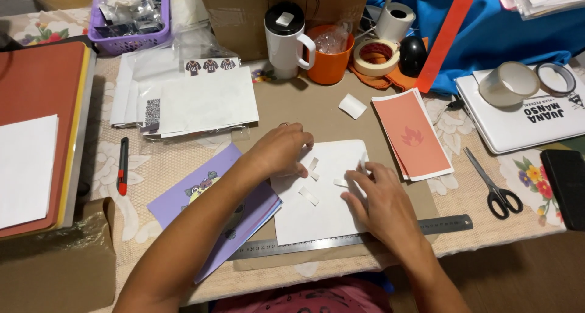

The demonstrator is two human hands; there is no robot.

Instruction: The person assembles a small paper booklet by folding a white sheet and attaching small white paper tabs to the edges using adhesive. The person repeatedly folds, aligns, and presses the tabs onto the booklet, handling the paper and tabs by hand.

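1. At the far left lies a stack of red and yellow card [42,106] with a white sheet on top; a red-handled craft knife [122,165] rests on the floral cloth beside it.
2. Behind these stand a purple basket [129,39] and a pile of clear sleeves with white papers [195,103].
3. A lilac printed sheet [210,188] lies under the left forearm, touching the white sheet's left edge.
4. The left hand [277,149] rests on the upper left corner of the white sheet [317,212], fingers curled down onto a small white strip [312,165]; whether it pinches the strip I cannot tell.
5. The white sheet lies at the middle of the brown board, its corners rounded, with several short white strips [308,195] scattered on it.
6. The right hand [378,200] presses on the sheet's right edge, fingertips pinching a strip [341,182].
7. A steel ruler [445,224] runs along the sheet's near edge, under the right wrist.
8. Further right lie orange printed sheets [411,136], black scissors [495,188] and tape rolls [509,84].
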